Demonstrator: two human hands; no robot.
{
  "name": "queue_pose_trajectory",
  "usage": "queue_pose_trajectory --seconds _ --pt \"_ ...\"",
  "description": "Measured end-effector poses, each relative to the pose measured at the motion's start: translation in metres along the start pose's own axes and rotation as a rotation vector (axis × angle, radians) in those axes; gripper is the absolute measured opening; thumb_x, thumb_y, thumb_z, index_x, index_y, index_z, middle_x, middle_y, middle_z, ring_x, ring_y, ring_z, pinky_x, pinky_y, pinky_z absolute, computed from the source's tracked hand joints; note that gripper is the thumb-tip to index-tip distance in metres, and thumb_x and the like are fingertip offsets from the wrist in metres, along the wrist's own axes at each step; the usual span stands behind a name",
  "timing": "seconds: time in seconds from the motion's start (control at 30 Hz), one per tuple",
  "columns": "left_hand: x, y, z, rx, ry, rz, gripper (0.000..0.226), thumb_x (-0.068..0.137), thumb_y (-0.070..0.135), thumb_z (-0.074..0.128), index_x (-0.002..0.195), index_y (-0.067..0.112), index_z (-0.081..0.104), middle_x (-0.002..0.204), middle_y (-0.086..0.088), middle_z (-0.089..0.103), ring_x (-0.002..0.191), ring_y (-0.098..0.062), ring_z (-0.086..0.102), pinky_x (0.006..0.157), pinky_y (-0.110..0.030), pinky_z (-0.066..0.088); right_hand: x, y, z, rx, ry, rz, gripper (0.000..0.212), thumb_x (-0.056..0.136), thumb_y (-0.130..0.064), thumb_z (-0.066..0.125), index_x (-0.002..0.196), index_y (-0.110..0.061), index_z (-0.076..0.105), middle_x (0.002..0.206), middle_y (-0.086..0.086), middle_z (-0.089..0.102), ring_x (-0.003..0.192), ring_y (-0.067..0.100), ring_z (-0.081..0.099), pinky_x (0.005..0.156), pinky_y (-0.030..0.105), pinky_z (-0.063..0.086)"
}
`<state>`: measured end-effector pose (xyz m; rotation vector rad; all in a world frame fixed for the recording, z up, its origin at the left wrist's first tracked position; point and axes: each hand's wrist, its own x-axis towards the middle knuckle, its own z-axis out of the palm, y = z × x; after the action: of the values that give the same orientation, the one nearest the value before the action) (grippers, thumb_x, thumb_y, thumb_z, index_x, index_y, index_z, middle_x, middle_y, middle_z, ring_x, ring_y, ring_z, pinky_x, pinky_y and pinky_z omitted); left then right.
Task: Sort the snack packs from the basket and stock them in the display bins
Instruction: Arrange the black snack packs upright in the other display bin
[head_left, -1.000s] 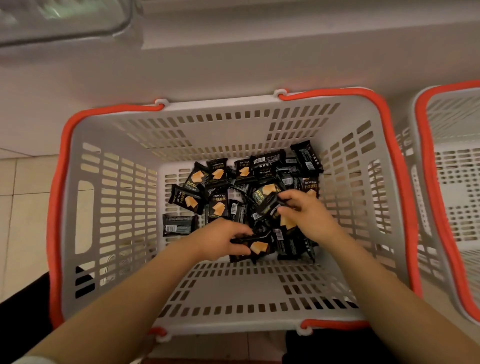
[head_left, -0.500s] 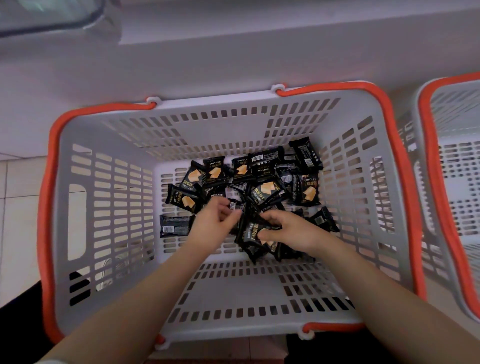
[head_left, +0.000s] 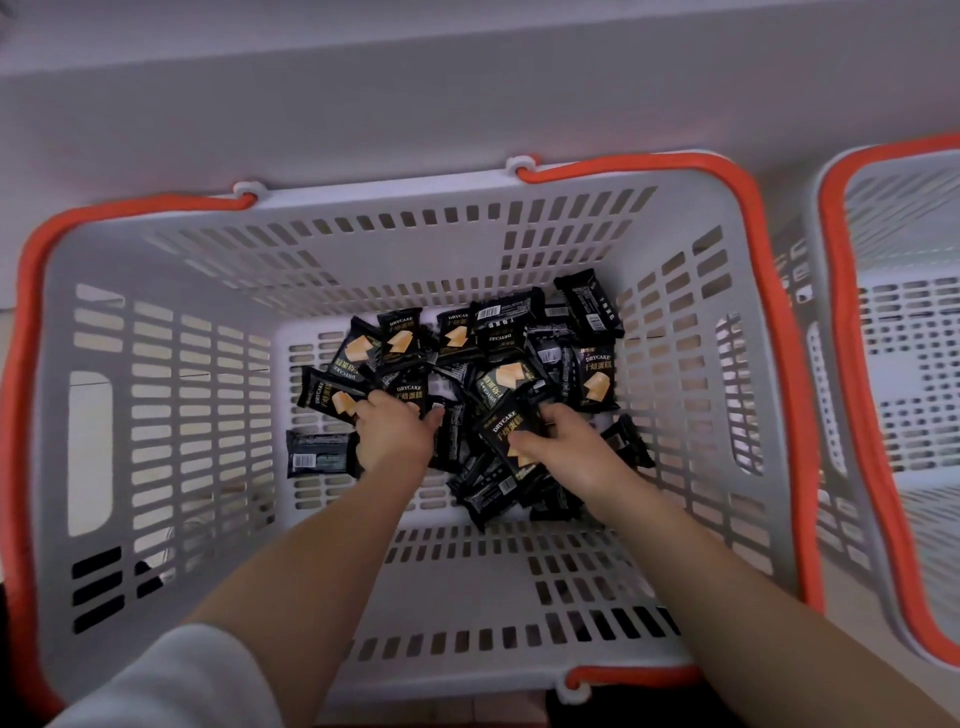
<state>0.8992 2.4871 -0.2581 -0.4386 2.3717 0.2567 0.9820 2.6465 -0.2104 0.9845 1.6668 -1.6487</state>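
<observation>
Deep inside the basket (head_left: 171, 415), bare floor nearest, the right hand (head_left: 566, 452) pinches a pack (head_left: 511, 436); the left hand (head_left: 395, 431) curls over the snack packs (head_left: 467, 358), grip unclear.

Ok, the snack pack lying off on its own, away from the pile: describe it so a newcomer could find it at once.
Start at the grey basket with the orange rim. On its floor, the lone pack lies beside the left wrist, on the outer side of the left hand. Unlike the heaped packs, it lies flat and apart, barcode side up.
</observation>
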Motion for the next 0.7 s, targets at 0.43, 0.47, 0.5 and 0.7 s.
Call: queue_pose_trajectory --seconds 0.43,0.47,0.5,0.7 --pt "-0.062 -0.032 -0.092 -0.982 -0.531 0.118 0.009 0.096 0.018 0.045 0.097 0.016 0.054 0.103 -0.011 0.061 0.080 -0.022 0.065 0.064 -0.030 0.055 -0.082 -0.057 -0.011 0.133 0.078 -0.237 0.022 0.085 -0.017 0.067 0.099 -0.026 0.053 0.102 -0.004 0.066 0.092 0.007 0.063 0.077 0.024 0.048" --pt "-0.073 -0.029 -0.102 -1.111 -0.573 0.164 0.014 0.096 0.015 0.041 0.098 0.014 0.055 0.100 -0.014 0.066 0.075 -0.022 0.067 0.060 -0.029 0.055 -0.093 -0.064 -0.011 0.136 0.074 -0.263 0.022 0.084 -0.016 0.067 0.099 -0.026 0.054 0.104 -0.003 0.067 0.094 0.010 0.064 0.081 0.027 0.049" --pt "-0.085 -0.026 -0.112 -1.218 -0.618 0.212 0.019 0.097 0.013 0.038 0.101 0.012 0.056 0.094 -0.015 0.070 0.071 -0.022 0.068 0.058 -0.028 0.055 -0.105 -0.071 -0.011 0.142 0.070 -0.295 0.022 0.084 -0.014 0.066 0.099 -0.027 0.055 0.104 -0.003 0.068 0.095 0.011 0.064 0.083 0.028 0.050" --pt "-0.154 -0.013 -0.175 -1.345 -0.749 0.514 0.027 0.095 0.013 0.034 0.106 0.012 0.058 0.093 -0.012 0.072 0.074 -0.020 0.069 0.070 -0.036 0.053 -0.177 -0.113 -0.008 0.276 -0.037 -0.501 0.028 0.085 0.003 0.059 0.106 -0.015 0.056 0.101 -0.001 0.070 0.092 0.012 0.067 0.086 0.026 0.052"
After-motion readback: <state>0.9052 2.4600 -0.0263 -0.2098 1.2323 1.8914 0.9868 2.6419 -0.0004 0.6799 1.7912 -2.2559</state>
